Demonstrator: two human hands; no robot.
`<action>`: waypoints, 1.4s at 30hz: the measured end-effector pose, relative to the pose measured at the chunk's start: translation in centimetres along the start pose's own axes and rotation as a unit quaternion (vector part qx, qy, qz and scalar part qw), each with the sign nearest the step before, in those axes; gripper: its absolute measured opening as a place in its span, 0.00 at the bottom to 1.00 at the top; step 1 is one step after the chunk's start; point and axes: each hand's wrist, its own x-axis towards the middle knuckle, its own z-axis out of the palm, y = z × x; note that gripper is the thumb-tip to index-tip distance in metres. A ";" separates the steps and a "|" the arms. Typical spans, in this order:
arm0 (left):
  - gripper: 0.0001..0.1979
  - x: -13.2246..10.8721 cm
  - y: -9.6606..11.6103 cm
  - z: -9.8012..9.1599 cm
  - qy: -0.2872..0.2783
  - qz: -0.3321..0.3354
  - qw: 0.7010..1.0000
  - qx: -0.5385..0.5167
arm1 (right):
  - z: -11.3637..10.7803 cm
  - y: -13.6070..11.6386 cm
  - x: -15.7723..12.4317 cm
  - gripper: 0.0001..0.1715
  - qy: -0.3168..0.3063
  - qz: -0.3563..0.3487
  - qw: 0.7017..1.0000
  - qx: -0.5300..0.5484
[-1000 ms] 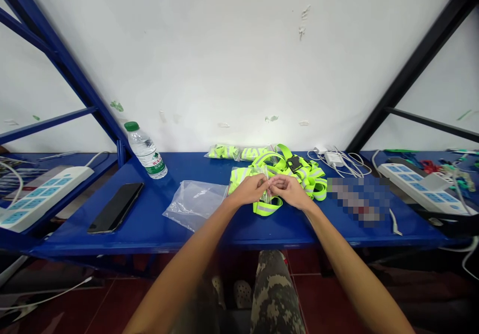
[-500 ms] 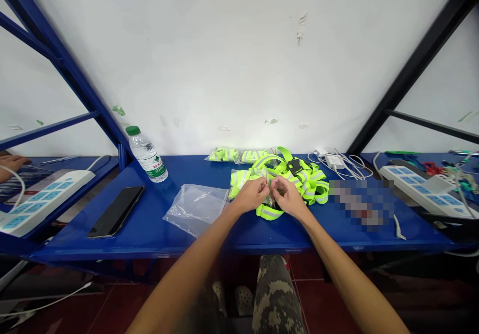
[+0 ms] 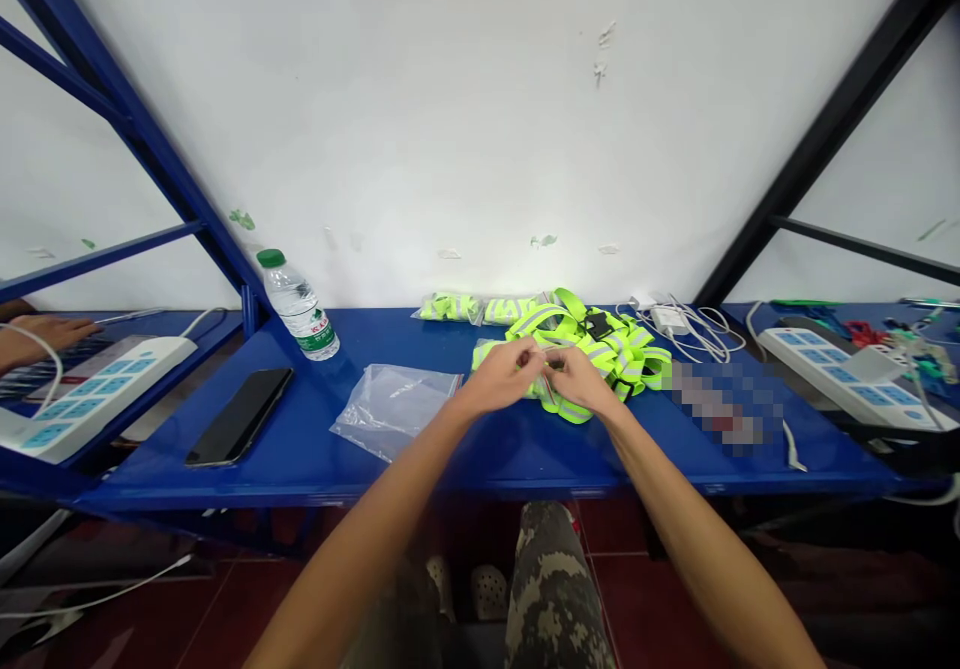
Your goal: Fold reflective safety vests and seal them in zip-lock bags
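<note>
My left hand (image 3: 504, 377) and my right hand (image 3: 576, 381) meet over the middle of the blue shelf (image 3: 450, 444). Both pinch the mouth of a small clear zip bag (image 3: 545, 377) with neon yellow reflective strap in it. The fingers of both hands are closed on the bag's top edge. Just behind them lies a loose heap of neon yellow reflective straps (image 3: 600, 341) with a black buckle. Two packed bags of straps (image 3: 480, 307) lie by the wall.
A pile of empty clear bags (image 3: 394, 407) lies left of my hands, then a black phone (image 3: 240, 415) and a water bottle (image 3: 300, 307). White cables and a charger (image 3: 679, 321) sit right. Power strips (image 3: 90, 394) (image 3: 844, 374) flank the shelf. Another person's hand (image 3: 41, 334) shows far left.
My hands have shifted slightly right and back with the small bag, still pinching its top. The other person's hand at far left has come further into view.
</note>
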 end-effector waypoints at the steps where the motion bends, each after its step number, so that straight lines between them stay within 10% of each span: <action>1: 0.10 0.2 -0.6 -0.4 0.053 -0.019 0.998 -0.014 | 0.0 0.0 0.0 0.13 0.037 0.014 0.999 0.007; 4: 0.14 0.7 -2.4 -2.2 0.245 -0.126 0.960 -0.057 | 0.0 -0.6 -0.2 0.12 0.121 0.038 0.986 0.108; 9: 0.25 -0.7 -4.4 -6.2 0.163 -0.258 0.928 -0.214 | -1.0 -2.4 -0.5 0.13 0.079 0.016 0.978 0.193; 12: 0.23 -3.9 -6.1 -10.4 0.295 -0.240 0.919 -0.105 | -2.8 -1.8 -0.8 0.18 0.098 0.020 0.979 0.180; 16: 0.23 -8.2 -8.2 -16.7 0.213 -0.296 0.924 0.117 | -5.8 -0.1 -1.1 0.23 0.246 0.070 0.962 0.091; 19: 0.21 -8.3 -7.0 -18.2 0.286 -0.323 0.861 0.270 | -6.3 -0.9 -0.4 0.20 0.325 0.002 0.934 -0.146; 21: 0.22 -6.2 -4.7 -16.6 0.353 -0.285 0.864 0.218 | -5.3 -2.7 0.3 0.17 0.339 -0.063 0.906 -0.245; 24: 0.32 -1.5 -0.7 -11.8 0.125 -0.311 0.927 -0.171 | -2.8 -5.3 0.6 0.13 0.314 -0.190 0.893 -0.261; 27: 0.31 2.1 1.0 -6.7 -0.029 -0.274 0.840 -0.468 | -1.2 -6.3 -0.4 0.09 0.188 -0.290 0.909 -0.233; 31: 0.21 3.2 -0.4 -2.8 0.046 -0.229 0.796 -0.558 | -2.1 -5.8 -2.2 0.14 0.159 -0.187 0.947 -0.207; 35: 0.36 2.7 -1.4 -0.7 0.081 -0.171 0.786 -0.589 | -3.6 -5.8 -2.2 0.16 0.215 -0.118 0.943 -0.226; 42: 0.25 4.1 0.1 1.2 0.249 -0.164 0.770 -0.564 | -1.7 -4.0 -0.2 0.27 0.070 -0.047 0.983 -0.164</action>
